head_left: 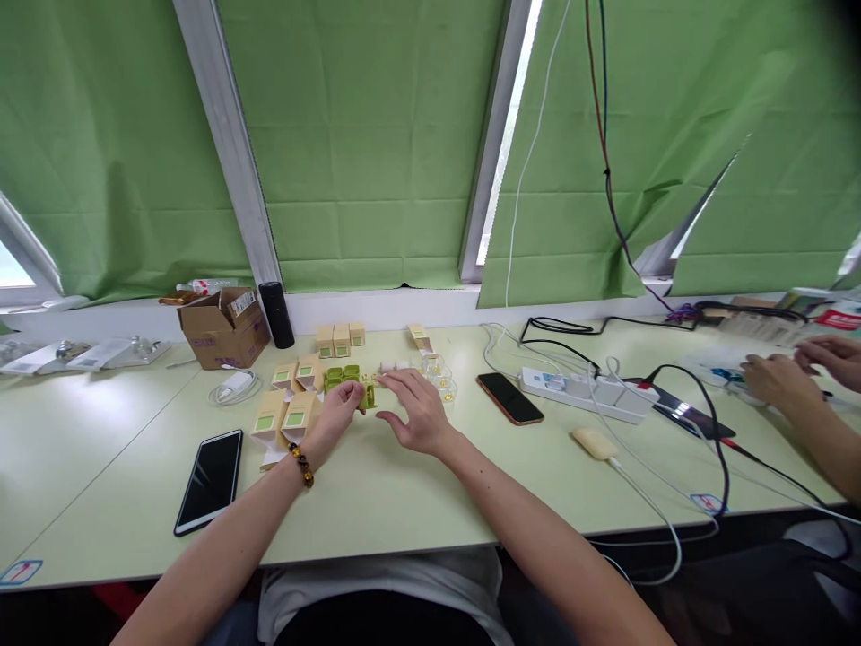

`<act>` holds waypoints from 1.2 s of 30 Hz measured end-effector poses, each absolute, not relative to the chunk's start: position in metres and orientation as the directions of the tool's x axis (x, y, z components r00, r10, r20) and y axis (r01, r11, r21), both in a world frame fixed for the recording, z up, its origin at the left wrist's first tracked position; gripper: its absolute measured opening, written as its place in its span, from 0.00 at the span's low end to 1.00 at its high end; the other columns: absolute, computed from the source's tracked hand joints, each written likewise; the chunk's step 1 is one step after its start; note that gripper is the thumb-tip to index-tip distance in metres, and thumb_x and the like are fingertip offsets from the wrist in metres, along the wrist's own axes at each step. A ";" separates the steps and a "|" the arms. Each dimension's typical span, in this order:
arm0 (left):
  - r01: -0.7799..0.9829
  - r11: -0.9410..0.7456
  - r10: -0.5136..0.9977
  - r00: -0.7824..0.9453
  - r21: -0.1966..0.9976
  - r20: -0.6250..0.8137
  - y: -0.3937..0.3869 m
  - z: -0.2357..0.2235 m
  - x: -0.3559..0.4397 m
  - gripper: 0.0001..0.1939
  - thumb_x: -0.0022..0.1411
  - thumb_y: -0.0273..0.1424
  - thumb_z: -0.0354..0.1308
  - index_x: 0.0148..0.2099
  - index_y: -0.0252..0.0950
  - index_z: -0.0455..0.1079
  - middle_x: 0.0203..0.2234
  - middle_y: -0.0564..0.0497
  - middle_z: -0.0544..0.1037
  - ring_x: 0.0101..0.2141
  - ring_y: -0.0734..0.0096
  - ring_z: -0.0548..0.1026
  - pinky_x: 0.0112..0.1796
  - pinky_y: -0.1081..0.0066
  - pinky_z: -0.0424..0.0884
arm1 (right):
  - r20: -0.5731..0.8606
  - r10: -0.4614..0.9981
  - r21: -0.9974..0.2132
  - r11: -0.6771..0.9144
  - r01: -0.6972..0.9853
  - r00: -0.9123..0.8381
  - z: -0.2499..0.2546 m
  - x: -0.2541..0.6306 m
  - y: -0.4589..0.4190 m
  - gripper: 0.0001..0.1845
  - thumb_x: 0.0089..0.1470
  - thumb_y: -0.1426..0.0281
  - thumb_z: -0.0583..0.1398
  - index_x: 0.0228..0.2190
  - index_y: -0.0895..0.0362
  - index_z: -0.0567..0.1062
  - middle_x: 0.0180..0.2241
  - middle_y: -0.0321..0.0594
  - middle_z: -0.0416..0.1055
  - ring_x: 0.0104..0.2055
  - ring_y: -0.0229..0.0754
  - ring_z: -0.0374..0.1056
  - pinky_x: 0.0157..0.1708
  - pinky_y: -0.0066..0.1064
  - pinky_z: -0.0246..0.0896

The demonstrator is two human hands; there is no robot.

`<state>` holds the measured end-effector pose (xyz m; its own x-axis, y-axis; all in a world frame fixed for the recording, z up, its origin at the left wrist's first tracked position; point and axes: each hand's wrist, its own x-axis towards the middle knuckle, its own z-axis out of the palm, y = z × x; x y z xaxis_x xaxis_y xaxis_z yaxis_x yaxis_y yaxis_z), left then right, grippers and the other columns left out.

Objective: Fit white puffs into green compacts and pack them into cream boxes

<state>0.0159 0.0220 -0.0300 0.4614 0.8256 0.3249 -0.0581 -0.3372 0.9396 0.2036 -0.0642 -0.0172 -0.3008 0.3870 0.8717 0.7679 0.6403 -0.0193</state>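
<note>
My left hand (341, 408), with a beaded bracelet at its wrist, pinches a small green plastic tray (368, 398). Just right of it is my right hand (418, 408), palm down, thumb apart and fingers stretched toward some tiny gold-coloured pieces (372, 379); whether the fingertips touch them I cannot tell. More green trays (343, 372) sit behind my left hand. Several small tan boxes (267, 414) with green labels stand to its left, some with flaps up. Clear plastic cases (440, 377) with gold-coloured bits lie behind my right hand.
A phone (210, 480) lies front left, and another phone (509, 398) lies right of my hands. Beyond are a power strip (585, 395), a cream-coloured mouse-shaped device (594, 442) and loose cables. A cardboard box (225, 330) and black cylinder (276, 316) stand back left. A co-worker's hands (784, 381) work far right.
</note>
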 end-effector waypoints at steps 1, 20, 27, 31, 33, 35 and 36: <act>-0.032 -0.362 0.826 0.454 0.932 0.336 0.022 -0.029 0.016 0.35 0.57 0.67 0.57 0.29 0.37 0.65 0.22 0.54 0.66 0.25 0.72 0.65 0.28 0.71 0.64 | 0.860 0.413 -0.029 0.628 0.777 -0.301 -0.018 0.202 -0.064 0.33 0.61 0.64 0.65 0.64 0.54 0.65 0.53 0.53 0.74 0.54 0.59 0.68 0.50 0.52 0.72; -0.014 -0.435 0.825 0.395 0.900 0.405 0.022 -0.038 0.019 0.16 0.59 0.44 0.66 0.40 0.36 0.73 0.31 0.49 0.78 0.32 0.67 0.75 0.37 0.67 0.71 | 0.681 0.705 -0.687 0.520 0.508 0.199 -0.054 0.198 -0.036 0.23 0.52 0.72 0.66 0.50 0.51 0.75 0.50 0.43 0.75 0.47 0.46 0.72 0.39 0.36 0.72; 0.062 -0.521 0.803 0.373 0.851 0.464 0.016 -0.036 0.020 0.11 0.61 0.40 0.65 0.38 0.37 0.74 0.33 0.49 0.80 0.33 0.66 0.76 0.39 0.67 0.72 | 0.734 0.672 -0.592 0.563 0.576 0.098 -0.053 0.195 -0.040 0.22 0.54 0.73 0.66 0.51 0.51 0.74 0.51 0.45 0.75 0.49 0.48 0.70 0.39 0.37 0.72; 0.074 -0.507 0.814 0.367 0.859 0.449 0.018 -0.038 0.022 0.13 0.62 0.42 0.64 0.36 0.37 0.74 0.31 0.50 0.79 0.32 0.67 0.74 0.37 0.67 0.70 | 0.760 0.648 -0.530 0.578 0.621 0.046 -0.055 0.195 -0.041 0.23 0.54 0.72 0.67 0.52 0.51 0.74 0.52 0.46 0.75 0.54 0.51 0.68 0.40 0.39 0.73; 0.061 -0.491 0.819 0.372 0.869 0.436 0.020 -0.039 0.022 0.14 0.62 0.44 0.63 0.36 0.37 0.73 0.30 0.50 0.78 0.31 0.67 0.73 0.36 0.68 0.69 | 0.760 0.648 -0.538 0.578 0.614 0.056 -0.055 0.195 -0.041 0.24 0.54 0.72 0.68 0.52 0.50 0.74 0.53 0.46 0.75 0.55 0.51 0.68 0.42 0.40 0.73; 0.039 -0.463 0.829 0.375 0.886 0.416 0.022 -0.039 0.022 0.16 0.61 0.45 0.64 0.35 0.36 0.72 0.28 0.51 0.76 0.29 0.69 0.71 0.33 0.69 0.67 | 0.752 0.655 -0.564 0.578 0.591 0.077 -0.054 0.194 -0.041 0.25 0.54 0.72 0.68 0.53 0.50 0.74 0.53 0.45 0.75 0.55 0.50 0.70 0.44 0.41 0.74; 0.029 -0.446 0.833 0.378 0.895 0.403 0.022 -0.039 0.022 0.17 0.61 0.46 0.64 0.35 0.36 0.72 0.26 0.52 0.74 0.27 0.70 0.70 0.32 0.70 0.66 | 0.747 0.659 -0.577 0.577 0.579 0.087 -0.053 0.193 -0.041 0.25 0.54 0.73 0.68 0.53 0.49 0.74 0.53 0.45 0.75 0.54 0.50 0.70 0.45 0.41 0.74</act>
